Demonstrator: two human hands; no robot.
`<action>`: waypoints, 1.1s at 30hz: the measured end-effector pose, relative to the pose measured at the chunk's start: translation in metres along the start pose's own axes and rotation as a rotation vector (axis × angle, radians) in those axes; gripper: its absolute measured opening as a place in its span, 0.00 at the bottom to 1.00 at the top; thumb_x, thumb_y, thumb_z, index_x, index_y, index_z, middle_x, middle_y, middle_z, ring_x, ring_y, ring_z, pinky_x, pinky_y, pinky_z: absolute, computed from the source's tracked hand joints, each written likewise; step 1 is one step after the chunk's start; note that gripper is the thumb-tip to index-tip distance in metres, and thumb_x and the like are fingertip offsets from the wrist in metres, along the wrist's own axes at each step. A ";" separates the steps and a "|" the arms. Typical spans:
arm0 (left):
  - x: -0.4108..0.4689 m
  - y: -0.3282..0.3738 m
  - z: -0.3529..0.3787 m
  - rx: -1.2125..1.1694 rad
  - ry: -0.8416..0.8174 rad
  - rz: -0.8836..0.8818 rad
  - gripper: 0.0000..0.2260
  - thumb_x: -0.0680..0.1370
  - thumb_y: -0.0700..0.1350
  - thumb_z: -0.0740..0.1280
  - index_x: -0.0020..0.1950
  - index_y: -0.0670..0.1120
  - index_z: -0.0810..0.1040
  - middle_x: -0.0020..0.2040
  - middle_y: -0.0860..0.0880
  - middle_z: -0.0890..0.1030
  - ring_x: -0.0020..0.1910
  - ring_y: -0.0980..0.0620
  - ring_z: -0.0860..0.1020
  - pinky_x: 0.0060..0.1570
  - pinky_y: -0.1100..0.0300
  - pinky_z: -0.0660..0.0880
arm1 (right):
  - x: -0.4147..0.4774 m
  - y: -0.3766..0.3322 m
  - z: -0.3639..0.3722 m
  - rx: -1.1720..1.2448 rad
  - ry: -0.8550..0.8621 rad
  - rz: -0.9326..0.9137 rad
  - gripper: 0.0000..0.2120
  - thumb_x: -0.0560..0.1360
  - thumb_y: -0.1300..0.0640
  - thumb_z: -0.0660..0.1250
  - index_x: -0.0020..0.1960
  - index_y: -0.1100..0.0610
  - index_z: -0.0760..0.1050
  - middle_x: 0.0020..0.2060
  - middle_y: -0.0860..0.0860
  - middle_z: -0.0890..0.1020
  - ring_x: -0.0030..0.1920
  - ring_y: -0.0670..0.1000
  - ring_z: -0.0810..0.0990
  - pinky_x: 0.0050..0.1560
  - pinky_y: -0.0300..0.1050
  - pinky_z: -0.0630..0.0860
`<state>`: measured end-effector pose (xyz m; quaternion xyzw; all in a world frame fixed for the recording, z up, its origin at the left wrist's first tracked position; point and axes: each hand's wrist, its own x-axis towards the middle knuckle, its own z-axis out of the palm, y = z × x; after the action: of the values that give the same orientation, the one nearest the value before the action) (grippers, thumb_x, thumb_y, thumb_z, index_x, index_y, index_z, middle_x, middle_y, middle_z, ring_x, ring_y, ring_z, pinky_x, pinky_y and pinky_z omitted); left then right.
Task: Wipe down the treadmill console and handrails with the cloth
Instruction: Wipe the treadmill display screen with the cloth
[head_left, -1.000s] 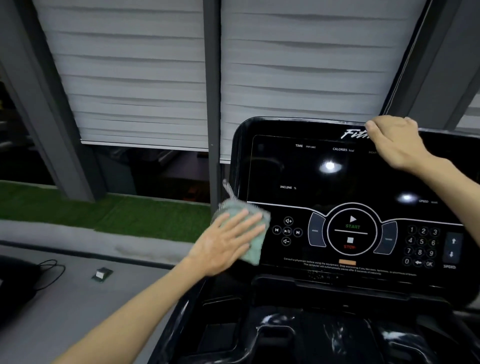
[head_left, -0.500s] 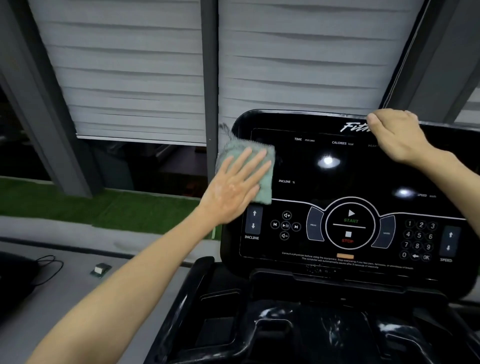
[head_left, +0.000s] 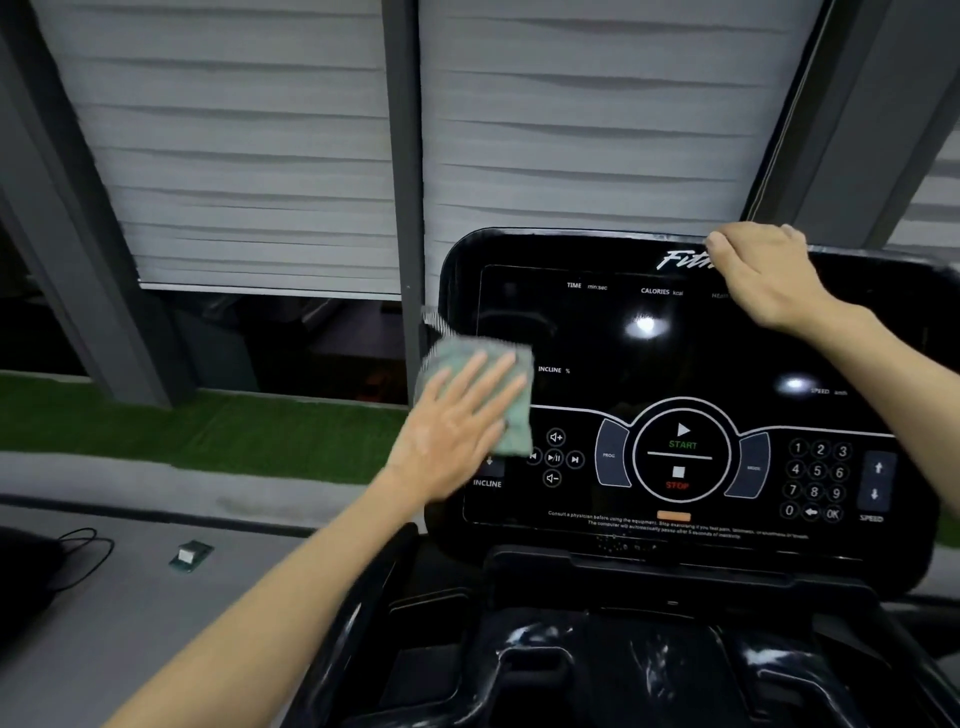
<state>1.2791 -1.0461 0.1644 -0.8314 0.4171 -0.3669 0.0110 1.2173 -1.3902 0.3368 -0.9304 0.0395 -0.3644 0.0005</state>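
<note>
- Your left hand (head_left: 457, 431), flat and spread, presses the cloth (head_left: 449, 356) on the console's (head_left: 649, 364) left, mid-frame.
- Your right hand (head_left: 763, 275) curls over its top edge, upper right; brace there.
- Overlap your passes; go lightly over the buttons (head_left: 554, 457).

**Gloss against nap**

Centre right, the black plastic treadmill console (head_left: 675, 343) is smooth and glossy, mirroring two lamp glares. The pale green square cloth (head_left: 457, 356) on it looks soft, matt and nappy. Across the top, the white pleated blind (head_left: 249, 156) looks matt. At left, the green artificial turf strip (head_left: 156, 431) looks rough.
</note>
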 end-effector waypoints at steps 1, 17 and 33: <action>0.028 -0.010 -0.009 0.008 0.024 -0.034 0.25 0.83 0.51 0.50 0.80 0.50 0.52 0.80 0.48 0.53 0.79 0.45 0.53 0.72 0.47 0.54 | 0.000 0.001 -0.001 0.012 -0.008 -0.006 0.25 0.77 0.44 0.43 0.35 0.60 0.65 0.34 0.56 0.73 0.40 0.58 0.70 0.58 0.56 0.62; 0.036 -0.014 -0.008 -0.077 0.093 -0.190 0.27 0.83 0.49 0.51 0.81 0.47 0.47 0.81 0.46 0.48 0.79 0.43 0.50 0.74 0.43 0.54 | 0.000 0.004 0.001 0.042 -0.004 0.004 0.28 0.76 0.41 0.41 0.38 0.62 0.69 0.37 0.56 0.75 0.43 0.57 0.72 0.63 0.54 0.58; -0.122 0.059 0.041 -0.179 -0.100 -0.163 0.22 0.86 0.49 0.42 0.81 0.49 0.49 0.81 0.50 0.49 0.80 0.48 0.49 0.74 0.48 0.51 | -0.002 0.002 -0.004 0.074 -0.048 0.031 0.27 0.75 0.40 0.38 0.36 0.58 0.66 0.36 0.52 0.73 0.43 0.55 0.71 0.66 0.57 0.57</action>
<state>1.2169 -1.0110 0.0424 -0.8774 0.3782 -0.2861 -0.0726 1.2136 -1.3918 0.3382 -0.9375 0.0403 -0.3431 0.0416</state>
